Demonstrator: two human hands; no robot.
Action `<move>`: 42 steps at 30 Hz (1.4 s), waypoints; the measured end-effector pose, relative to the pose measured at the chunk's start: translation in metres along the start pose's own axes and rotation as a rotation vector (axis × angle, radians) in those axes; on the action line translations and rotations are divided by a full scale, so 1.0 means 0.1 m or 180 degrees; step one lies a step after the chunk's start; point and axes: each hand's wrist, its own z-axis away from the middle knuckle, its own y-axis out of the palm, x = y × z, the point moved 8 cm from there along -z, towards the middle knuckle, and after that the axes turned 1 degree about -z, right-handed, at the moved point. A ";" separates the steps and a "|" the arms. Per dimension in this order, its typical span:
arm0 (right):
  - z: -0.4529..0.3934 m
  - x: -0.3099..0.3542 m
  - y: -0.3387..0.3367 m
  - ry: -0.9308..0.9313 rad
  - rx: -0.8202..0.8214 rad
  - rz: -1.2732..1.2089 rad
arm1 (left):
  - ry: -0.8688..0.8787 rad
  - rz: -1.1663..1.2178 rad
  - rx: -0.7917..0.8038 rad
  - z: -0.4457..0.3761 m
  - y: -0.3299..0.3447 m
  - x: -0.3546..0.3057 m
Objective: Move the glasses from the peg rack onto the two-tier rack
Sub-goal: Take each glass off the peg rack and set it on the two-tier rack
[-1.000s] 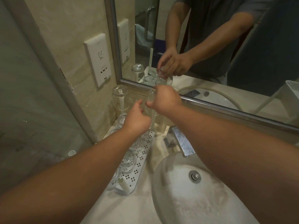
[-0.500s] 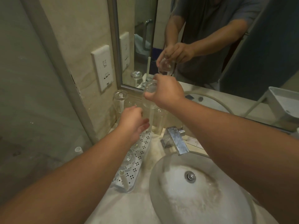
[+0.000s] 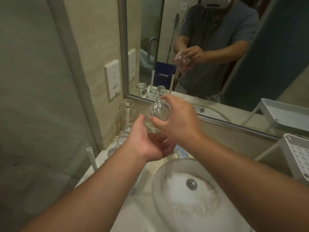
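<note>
Cradling the tilted glass (image 3: 159, 112), left hand (image 3: 147, 144) sits beneath, right hand (image 3: 180, 124) above.

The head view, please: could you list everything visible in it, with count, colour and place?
Clear drinking glass: one, transparent, held in both hands above the counter.
Clear upturned glasses: at least four, transparent, on the peg rack by the left wall.
White peg rack with upright tubes: one, white, left of the basin, partly behind the left arm.
White two-tier rack: one, white, right edge.
White oval basin: one, white, front centre.
Silver-framed wall mirror: one, behind the counter.
White socket plate: one, white, wall left of the mirror.
Left hand: one, cups the held glass from below.
Right hand: one, grips its upper end.
</note>
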 end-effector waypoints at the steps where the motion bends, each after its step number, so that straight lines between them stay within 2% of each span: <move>1: 0.09 0.03 -0.03 -0.0043 -0.0043 -0.0022 | -0.0026 -0.0004 0.0022 0.05 0.00 0.04; 11: 0.70 0.21 -0.36 -0.0402 -0.0559 0.0005 | -0.0262 -0.0142 0.0590 0.37 0.15 0.25; 14: 0.80 0.16 -0.41 -0.0322 -0.0728 -0.0013 | -0.0043 -0.0322 0.0690 0.45 0.22 0.23; 19: 0.89 0.06 -0.42 -0.0169 -0.0873 -0.0323 | 0.0570 -0.0385 0.0438 0.49 0.24 0.10; 24: 0.99 -0.03 -0.30 0.0095 -0.0574 -0.0504 | 0.1123 -0.0984 0.0227 0.48 0.20 0.05; 28: 1.06 -0.16 -0.19 0.0434 -0.0282 -0.0881 | 0.1932 -0.1576 -0.0142 0.49 0.12 -0.05; 33: 1.10 -0.36 -0.14 0.0792 0.0022 -0.1262 | 0.2626 -0.2483 -0.0086 0.52 0.14 0.03; 36: 1.14 -0.48 -0.16 0.0940 0.0097 -0.1339 | 0.2706 -0.2850 0.0042 0.47 0.18 0.21; 42: 1.33 -0.81 -0.27 0.1184 0.0110 -0.1319 | 0.2518 -0.3099 0.0151 0.23 0.26 0.59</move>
